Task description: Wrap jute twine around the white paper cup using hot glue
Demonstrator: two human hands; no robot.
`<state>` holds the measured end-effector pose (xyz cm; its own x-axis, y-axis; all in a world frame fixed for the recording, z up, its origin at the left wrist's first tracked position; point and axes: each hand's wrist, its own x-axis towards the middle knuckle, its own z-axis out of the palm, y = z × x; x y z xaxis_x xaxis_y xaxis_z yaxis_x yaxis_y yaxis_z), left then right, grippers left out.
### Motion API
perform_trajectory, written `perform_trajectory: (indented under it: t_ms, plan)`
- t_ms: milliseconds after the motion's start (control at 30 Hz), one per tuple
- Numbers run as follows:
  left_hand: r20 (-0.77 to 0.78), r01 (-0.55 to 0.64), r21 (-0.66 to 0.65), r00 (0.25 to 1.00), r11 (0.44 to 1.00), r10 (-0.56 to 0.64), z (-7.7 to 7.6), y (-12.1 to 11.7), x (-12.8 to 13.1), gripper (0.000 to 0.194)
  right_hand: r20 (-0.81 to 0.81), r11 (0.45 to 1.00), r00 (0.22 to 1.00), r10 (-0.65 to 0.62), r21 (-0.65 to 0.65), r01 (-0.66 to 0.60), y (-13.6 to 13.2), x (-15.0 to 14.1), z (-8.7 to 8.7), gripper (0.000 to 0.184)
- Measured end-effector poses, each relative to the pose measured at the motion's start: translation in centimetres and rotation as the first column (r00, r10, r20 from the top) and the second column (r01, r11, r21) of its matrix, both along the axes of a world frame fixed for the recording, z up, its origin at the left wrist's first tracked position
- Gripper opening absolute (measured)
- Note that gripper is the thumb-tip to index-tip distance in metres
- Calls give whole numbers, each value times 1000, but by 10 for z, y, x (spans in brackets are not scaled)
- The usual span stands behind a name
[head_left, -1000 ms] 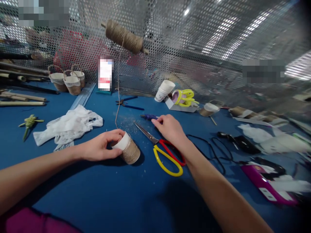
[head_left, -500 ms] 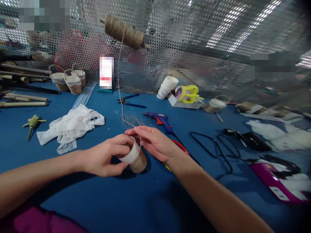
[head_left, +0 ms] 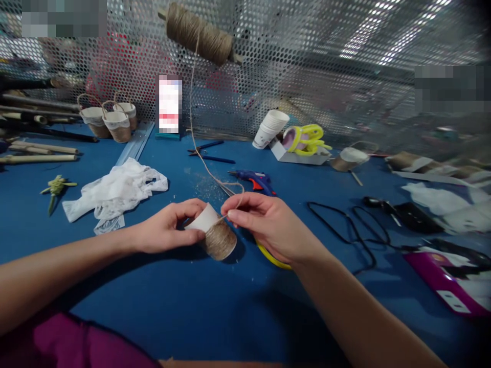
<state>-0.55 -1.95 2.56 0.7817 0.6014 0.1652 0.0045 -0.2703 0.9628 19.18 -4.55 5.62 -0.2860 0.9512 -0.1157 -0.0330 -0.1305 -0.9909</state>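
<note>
My left hand (head_left: 172, 227) grips a white paper cup (head_left: 205, 218) by its open end, the cup lying tilted over the blue table. Brown twine (head_left: 221, 240) is wound round the cup's lower part. Just to the right, my right hand (head_left: 261, 220) pinches the strand of twine (head_left: 209, 168) between thumb and fingers, close to the cup. That strand runs up to a large spool (head_left: 199, 35) hung on a stick at the mesh. Beneath my right hand, scissors with a yellow handle (head_left: 274, 258) are partly hidden.
A blue glue gun (head_left: 253, 179) and pliers (head_left: 209, 152) lie beyond my hands. White lace (head_left: 118, 191) is heaped at left, near finished twine baskets (head_left: 117, 125). Stacked paper cups (head_left: 270, 128) stand at the back. A black cable (head_left: 345, 230) loops at right, near a purple box (head_left: 437, 281).
My right hand has drawn the twine round to the cup's near right side, leaving a loose loop above it. The cup has turned slightly in my left hand. The view has shifted a little.
</note>
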Motion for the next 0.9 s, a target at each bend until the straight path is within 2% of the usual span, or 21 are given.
perform_trajectory:
  t_ms: [300,567,900]
  plan:
    - [-17,1,-98,1000,995,-2,0,0,0,11,122,973,980,-157,187,133,-4,-3,-3,9]
    - [-11,56,-96,998,994,-57,5,0,-1,10,197,962,958,-209,215,166,0,-3,-8,8]
    - [7,76,-52,997,996,-76,8,-2,-1,11,265,964,940,-215,209,162,-2,-5,-9,7]
